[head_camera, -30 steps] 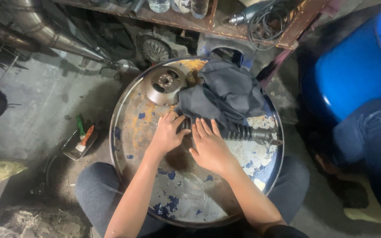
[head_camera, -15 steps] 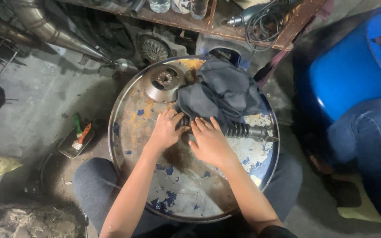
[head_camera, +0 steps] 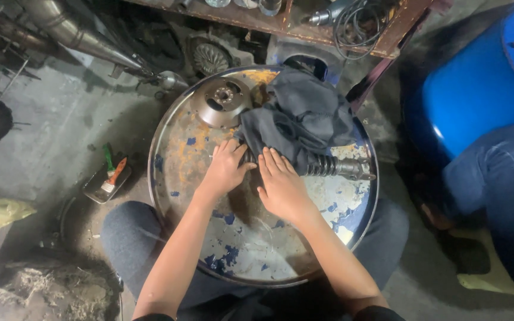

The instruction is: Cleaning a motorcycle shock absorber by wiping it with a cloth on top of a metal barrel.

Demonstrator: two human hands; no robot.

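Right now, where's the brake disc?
Head view: the brake disc lies at the far-left edge of the round drum top, just left of the dark cloth, beyond the left hand.

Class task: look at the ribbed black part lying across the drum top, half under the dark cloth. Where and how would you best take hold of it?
Probably the bare metal end of the ribbed part, coming from the right. It lies flat, that end sticks clear of the dark cloth, and both hands, left hand and right hand, cover the other end.

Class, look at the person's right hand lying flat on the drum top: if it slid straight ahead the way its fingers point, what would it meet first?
The right hand points up-left at the dark grey cloth draped over the ribbed part; its fingers seem already at the cloth's edge.
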